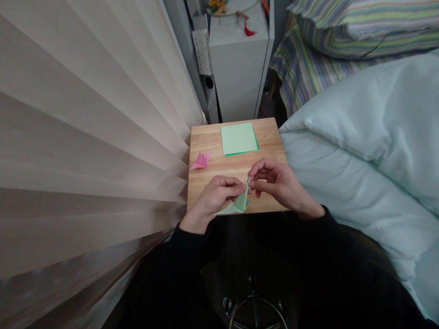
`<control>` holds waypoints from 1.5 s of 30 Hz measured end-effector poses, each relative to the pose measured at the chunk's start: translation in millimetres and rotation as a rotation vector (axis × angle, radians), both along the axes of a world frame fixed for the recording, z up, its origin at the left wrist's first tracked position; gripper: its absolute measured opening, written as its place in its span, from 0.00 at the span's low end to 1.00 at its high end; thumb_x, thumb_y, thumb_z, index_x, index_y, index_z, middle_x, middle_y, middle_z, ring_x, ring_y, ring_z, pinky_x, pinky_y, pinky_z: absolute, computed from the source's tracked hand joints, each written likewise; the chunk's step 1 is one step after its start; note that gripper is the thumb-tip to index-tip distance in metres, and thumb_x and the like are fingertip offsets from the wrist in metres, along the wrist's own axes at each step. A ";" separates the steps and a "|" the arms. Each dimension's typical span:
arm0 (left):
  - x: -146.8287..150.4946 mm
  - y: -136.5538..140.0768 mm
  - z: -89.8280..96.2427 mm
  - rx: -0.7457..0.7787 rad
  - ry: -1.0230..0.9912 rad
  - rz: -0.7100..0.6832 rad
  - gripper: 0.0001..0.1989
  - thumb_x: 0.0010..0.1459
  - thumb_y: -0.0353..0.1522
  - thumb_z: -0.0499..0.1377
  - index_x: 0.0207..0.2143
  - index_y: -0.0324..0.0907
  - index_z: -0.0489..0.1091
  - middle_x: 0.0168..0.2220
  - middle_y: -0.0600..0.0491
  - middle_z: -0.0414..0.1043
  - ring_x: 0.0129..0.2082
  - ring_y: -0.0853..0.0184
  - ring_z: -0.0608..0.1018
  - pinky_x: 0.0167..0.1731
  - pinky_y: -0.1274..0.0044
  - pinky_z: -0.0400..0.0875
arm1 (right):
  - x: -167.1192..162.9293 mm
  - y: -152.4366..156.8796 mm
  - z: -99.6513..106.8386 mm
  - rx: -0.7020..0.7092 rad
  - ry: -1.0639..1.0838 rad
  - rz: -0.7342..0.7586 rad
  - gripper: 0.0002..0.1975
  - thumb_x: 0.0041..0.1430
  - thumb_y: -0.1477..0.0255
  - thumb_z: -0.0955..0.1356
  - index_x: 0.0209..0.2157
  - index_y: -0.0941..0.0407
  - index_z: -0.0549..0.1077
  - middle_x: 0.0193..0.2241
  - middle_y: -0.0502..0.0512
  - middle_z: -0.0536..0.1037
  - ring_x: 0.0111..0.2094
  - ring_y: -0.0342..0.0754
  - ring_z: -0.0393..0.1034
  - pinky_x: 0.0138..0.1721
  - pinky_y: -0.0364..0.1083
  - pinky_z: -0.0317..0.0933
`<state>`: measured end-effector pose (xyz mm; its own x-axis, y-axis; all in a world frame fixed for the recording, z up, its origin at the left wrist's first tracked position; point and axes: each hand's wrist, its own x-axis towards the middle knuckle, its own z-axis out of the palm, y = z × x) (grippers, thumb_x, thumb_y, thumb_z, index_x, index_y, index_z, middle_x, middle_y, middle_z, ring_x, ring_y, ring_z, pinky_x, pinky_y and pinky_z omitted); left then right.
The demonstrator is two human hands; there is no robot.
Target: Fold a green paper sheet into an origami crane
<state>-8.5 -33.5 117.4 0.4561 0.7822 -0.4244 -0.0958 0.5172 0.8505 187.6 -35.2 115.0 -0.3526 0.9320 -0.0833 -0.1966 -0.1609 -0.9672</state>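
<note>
A light green folded paper is held over the front edge of the small wooden table. My left hand pinches it near its upper part, thumb on top. At the paper's upper tip, my right hand has its thumb and index finger closed on a narrow point of it. The other fingers of the right hand are curled. Left of my hands lies a pink folded paper figure. Behind them rests a stack of square green paper sheets, the top one pale green.
A pleated curtain hangs along the table's left side. On the right, a bed with a pale blue quilt touches the table. A white cabinet stands behind, and a metal stool base is below.
</note>
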 end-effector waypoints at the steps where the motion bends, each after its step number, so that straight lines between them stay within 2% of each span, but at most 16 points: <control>1: 0.6 -0.2 0.7 -0.005 -0.003 0.012 0.15 0.43 0.42 0.76 0.23 0.40 0.81 0.22 0.52 0.73 0.21 0.73 0.66 0.22 0.79 0.55 | 0.0 -0.1 -0.5 0.002 0.000 -0.006 0.18 0.48 0.68 0.81 0.34 0.55 0.72 0.30 0.48 0.75 0.29 0.42 0.71 0.23 0.41 0.70; 7: 5.0 -1.1 1.0 0.020 0.023 0.068 0.15 0.46 0.42 0.74 0.24 0.39 0.80 0.20 0.56 0.68 0.20 0.75 0.62 0.22 0.79 0.50 | -0.2 -0.3 -1.5 0.025 -0.057 -0.046 0.17 0.47 0.68 0.81 0.33 0.55 0.72 0.28 0.48 0.74 0.29 0.42 0.69 0.23 0.40 0.71; 13: 4.2 -0.4 0.2 0.043 0.007 0.074 0.15 0.46 0.41 0.75 0.25 0.39 0.79 0.22 0.55 0.69 0.22 0.75 0.64 0.22 0.79 0.52 | 1.2 0.4 -1.8 0.049 -0.114 -0.051 0.17 0.47 0.64 0.81 0.31 0.55 0.74 0.29 0.49 0.75 0.29 0.43 0.70 0.23 0.42 0.71; 21: -0.5 1.5 -3.3 0.009 0.057 0.045 0.16 0.42 0.41 0.76 0.24 0.39 0.79 0.22 0.55 0.70 0.22 0.74 0.66 0.24 0.78 0.54 | 4.7 -0.6 -1.0 0.046 -0.167 -0.029 0.15 0.48 0.64 0.80 0.28 0.56 0.76 0.27 0.49 0.76 0.28 0.43 0.71 0.27 0.44 0.71; 25: -1.3 2.0 -6.7 0.000 0.085 0.041 0.16 0.41 0.41 0.77 0.25 0.39 0.80 0.22 0.55 0.72 0.23 0.74 0.67 0.25 0.78 0.55 | 6.3 -1.5 -5.4 0.063 -0.216 -0.010 0.10 0.51 0.66 0.78 0.29 0.56 0.77 0.27 0.49 0.77 0.27 0.43 0.72 0.29 0.45 0.70; 29: -0.4 2.6 -7.3 0.054 0.074 0.039 0.15 0.43 0.40 0.76 0.28 0.39 0.81 0.25 0.54 0.74 0.25 0.72 0.69 0.27 0.78 0.58 | 6.9 -1.0 -9.3 0.098 -0.281 -0.014 0.07 0.53 0.69 0.76 0.29 0.56 0.76 0.26 0.49 0.77 0.26 0.42 0.69 0.30 0.45 0.68; 33: 1.8 2.1 -8.3 0.085 0.089 0.088 0.13 0.42 0.36 0.76 0.28 0.39 0.81 0.27 0.54 0.76 0.28 0.72 0.70 0.31 0.77 0.61 | 6.1 0.3 -9.2 0.168 -0.363 -0.033 0.05 0.55 0.71 0.74 0.29 0.56 0.75 0.24 0.48 0.75 0.25 0.42 0.67 0.28 0.44 0.63; 38: 4.1 0.1 -9.1 0.054 0.100 0.126 0.12 0.43 0.35 0.75 0.29 0.38 0.81 0.29 0.53 0.77 0.30 0.71 0.72 0.34 0.76 0.62 | 3.5 -0.1 -9.4 0.237 -0.376 -0.057 0.04 0.56 0.71 0.72 0.30 0.56 0.75 0.26 0.49 0.75 0.27 0.43 0.68 0.30 0.45 0.64; 45: 13.1 -3.3 -7.9 0.050 0.037 0.227 0.13 0.42 0.34 0.76 0.28 0.38 0.80 0.28 0.54 0.76 0.29 0.71 0.73 0.34 0.76 0.63 | -2.9 -4.3 -10.6 0.295 -0.419 -0.165 0.04 0.57 0.74 0.72 0.28 0.55 0.74 0.28 0.50 0.76 0.30 0.44 0.70 0.28 0.44 0.62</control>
<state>4.6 -36.8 109.6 0.2508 0.8834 -0.3958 -0.1728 0.4432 0.8796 184.7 -39.5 104.4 -0.1920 0.9774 0.0886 0.2165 0.1303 -0.9676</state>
